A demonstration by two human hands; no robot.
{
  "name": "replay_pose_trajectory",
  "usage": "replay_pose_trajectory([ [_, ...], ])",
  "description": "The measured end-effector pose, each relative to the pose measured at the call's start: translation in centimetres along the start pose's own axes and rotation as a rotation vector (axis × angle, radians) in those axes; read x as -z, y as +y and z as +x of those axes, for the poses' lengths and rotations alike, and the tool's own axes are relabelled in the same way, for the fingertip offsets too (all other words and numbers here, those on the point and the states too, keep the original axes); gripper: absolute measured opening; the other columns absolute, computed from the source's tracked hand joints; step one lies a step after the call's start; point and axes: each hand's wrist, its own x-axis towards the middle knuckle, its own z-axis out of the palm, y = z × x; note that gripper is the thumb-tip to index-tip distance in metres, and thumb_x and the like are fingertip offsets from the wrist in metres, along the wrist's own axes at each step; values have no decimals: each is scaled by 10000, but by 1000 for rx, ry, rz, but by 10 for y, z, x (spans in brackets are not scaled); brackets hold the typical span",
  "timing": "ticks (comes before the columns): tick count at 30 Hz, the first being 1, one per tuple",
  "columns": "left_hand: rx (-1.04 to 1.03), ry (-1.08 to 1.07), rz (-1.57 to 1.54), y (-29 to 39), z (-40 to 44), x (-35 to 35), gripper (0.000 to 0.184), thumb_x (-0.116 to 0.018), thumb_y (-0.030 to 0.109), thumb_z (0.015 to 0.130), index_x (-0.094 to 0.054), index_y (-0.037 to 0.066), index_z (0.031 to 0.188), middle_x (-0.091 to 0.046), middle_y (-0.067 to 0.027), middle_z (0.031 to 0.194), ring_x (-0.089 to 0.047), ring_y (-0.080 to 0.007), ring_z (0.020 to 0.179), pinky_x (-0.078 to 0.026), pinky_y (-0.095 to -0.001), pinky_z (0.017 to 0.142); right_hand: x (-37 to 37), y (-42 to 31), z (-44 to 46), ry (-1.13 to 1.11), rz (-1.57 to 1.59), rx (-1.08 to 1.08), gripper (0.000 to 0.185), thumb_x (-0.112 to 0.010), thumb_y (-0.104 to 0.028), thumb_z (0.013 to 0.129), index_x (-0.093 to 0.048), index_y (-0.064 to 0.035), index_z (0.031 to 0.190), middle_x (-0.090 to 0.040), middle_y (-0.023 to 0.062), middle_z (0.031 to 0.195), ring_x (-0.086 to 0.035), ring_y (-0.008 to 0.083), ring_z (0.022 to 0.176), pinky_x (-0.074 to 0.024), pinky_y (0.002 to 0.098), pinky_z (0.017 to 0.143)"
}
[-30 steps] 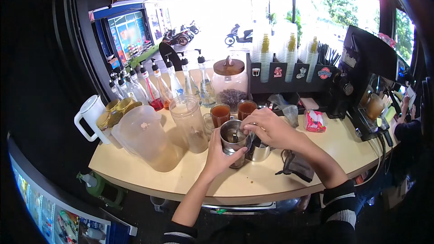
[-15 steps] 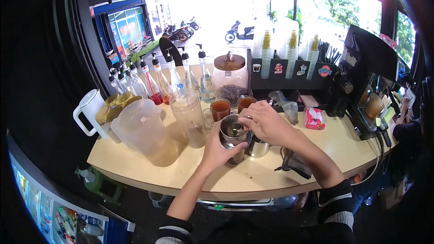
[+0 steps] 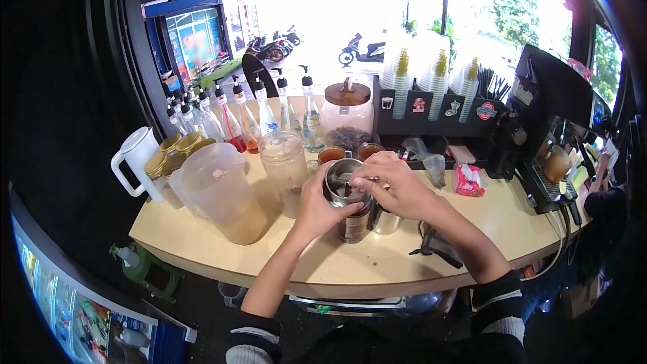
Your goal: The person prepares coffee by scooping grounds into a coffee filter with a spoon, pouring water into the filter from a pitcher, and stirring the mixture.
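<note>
My left hand (image 3: 315,203) wraps round a metal cup (image 3: 331,195) and holds it tilted, its mouth facing me. With my right hand (image 3: 396,185) I pinch a thin metal spoon (image 3: 348,189) that reaches into the cup; what is inside is hard to make out. Directly beneath the cup stands a dark glass vessel (image 3: 354,227), partly covered by it. A small metal pitcher (image 3: 387,221) sits to its right under my right wrist. Behind the cup are two glass mugs of brown drink, a left mug (image 3: 330,155) and a right mug (image 3: 368,151), both partly hidden.
On the counter's left stand a cloudy plastic jug (image 3: 219,192), a clear canister (image 3: 283,168) and a white pitcher (image 3: 137,162). Pump bottles (image 3: 266,111), a lidded jar (image 3: 347,114) and a cup rack (image 3: 431,121) line the back. An espresso machine (image 3: 549,155) is at right.
The metal cup has risen slightly and tipped further toward me in my left hand, showing more of the glass vessel below. My right hand stays at its rim with the spoon.
</note>
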Motion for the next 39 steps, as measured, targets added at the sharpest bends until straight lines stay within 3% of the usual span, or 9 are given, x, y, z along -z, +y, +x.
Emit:
replay_pose_trajectory([
  [11, -14, 41, -14, -8, 6, -2, 773, -867, 135, 574, -470, 35, 1230, -600, -111, 1138, -589, -221, 1063, -462, -352, 932, 4, 8, 8, 57, -185, 76, 132, -631, -181, 859, -667, -85, 942, -629, 64, 866, -559, 222, 943, -323, 402, 958],
  [21, -50, 150, -127, -11, 6, -12, 811, -873, 112, 573, -421, 49, 1243, -569, -111, 1148, -579, -223, 1067, -468, -343, 924, 4, 4, 2, 79, -66, 8, 137, -621, -209, 864, -653, -87, 917, -607, 57, 880, -528, 221, 977, -267, 414, 998],
  [25, -40, 62, -148, -12, 5, -10, 832, -844, 83, 583, -377, 59, 1271, -544, -111, 1189, -548, -216, 1113, -439, -352, 972, 1, 5, -3, 24, -38, 105, 144, -600, -201, 877, -639, -71, 925, -591, 71, 872, -525, 231, 962, -261, 423, 1001],
  [29, -74, 35, -35, -14, 9, -11, 835, -850, 106, 583, -379, 62, 1271, -544, -112, 1190, -545, -218, 1121, -432, -353, 979, 3, 10, -6, 76, 7, 8, 110, -563, -167, 890, -608, -74, 926, -566, 70, 901, -514, 236, 969, -239, 431, 1022],
  [33, -111, 12, -68, -14, 11, -13, 829, -855, 102, 574, -383, 68, 1255, -504, -131, 1261, -531, -243, 1154, -424, -370, 994, 6, 12, -9, 29, 66, 12, 109, -525, -157, 906, -596, -76, 915, -558, 84, 918, -493, 234, 998, -218, 438, 1044],
  [35, -136, 35, -80, -11, 10, -16, 774, -853, 158, 585, -433, 93, 1231, -557, -116, 1227, -563, -287, 1124, -436, -389, 971, 9, 7, -7, 43, 82, -38, 113, -513, -117, 900, -621, -82, 902, -559, 55, 923, -491, 205, 1010, -196, 413, 1046],
  [37, -160, 53, -19, -15, 13, -16, 761, -850, 182, 596, -438, 106, 1232, -562, -104, 1234, -551, -293, 1144, -369, -426, 1038, 13, 8, -7, -1, 46, -27, 119, -513, -121, 902, -628, -87, 905, -559, 50, 922, -493, 204, 1005, -187, 416, 1054],
  [38, -120, 35, -29, -13, 14, -15, 754, -842, 198, 609, -434, 120, 1239, -569, -89, 1234, -529, -289, 1182, -233, -490, 1113, 11, 17, -11, -68, 70, -8, 122, -521, -130, 901, -637, -94, 920, -558, 46, 928, -494, 205, 1005, -192, 420, 1052],
  [39, -110, 38, -23, -10, 14, -14, 754, -842, 198, 609, -434, 120, 1239, -569, -89, 1234, -529, -289, 1182, -233, -490, 1113, 15, 19, -12, -72, 80, -7, 122, -521, -130, 901, -637, -94, 920, -558, 46, 928, -494, 205, 1005, -192, 420, 1052],
])
